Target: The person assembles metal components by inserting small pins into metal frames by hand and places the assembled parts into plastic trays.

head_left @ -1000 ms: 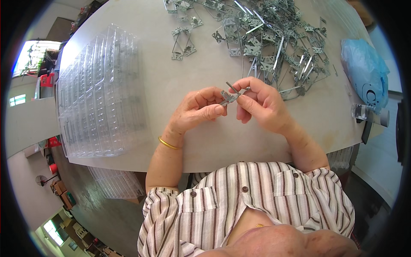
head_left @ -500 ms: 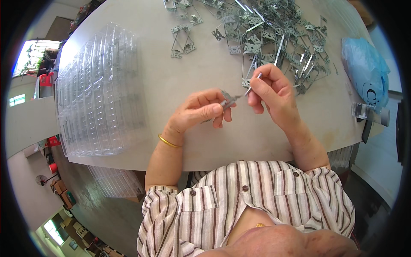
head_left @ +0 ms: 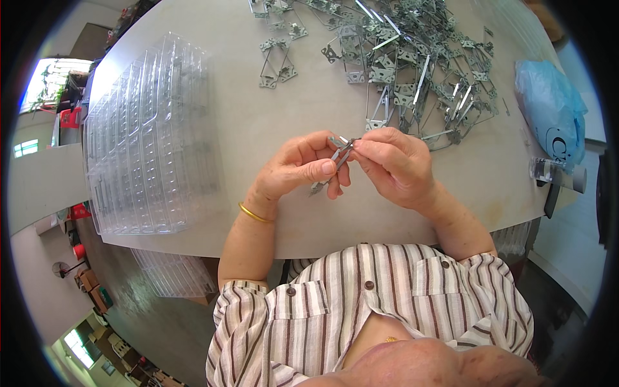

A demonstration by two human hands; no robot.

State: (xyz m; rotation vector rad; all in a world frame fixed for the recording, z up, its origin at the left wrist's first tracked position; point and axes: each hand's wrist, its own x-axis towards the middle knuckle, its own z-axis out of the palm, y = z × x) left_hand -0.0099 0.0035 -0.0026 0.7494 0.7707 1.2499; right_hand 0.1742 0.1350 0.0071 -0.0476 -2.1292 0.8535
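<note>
The left hand (head_left: pixel 295 166) grips a metal bracket (head_left: pixel 343 158), the right hand (head_left: pixel 398 169) pinches its end; I'd brace it firmly.

I hold a small grey metal bracket (head_left: pixel 343 155), slim and narrow, slanting with its upper end toward the right. My left grip (head_left: pixel 295 165) steadies its length, my right grip (head_left: pixel 398 166) pinches the top; its lower tip protrudes beneath my left thumb.

Pale table (head_left: pixel 258 119): metal bracket pile (head_left: pixel 385 61), clear plastic trays (head_left: pixel 148 142) left, blue bag (head_left: pixel 548 106) right.
</note>
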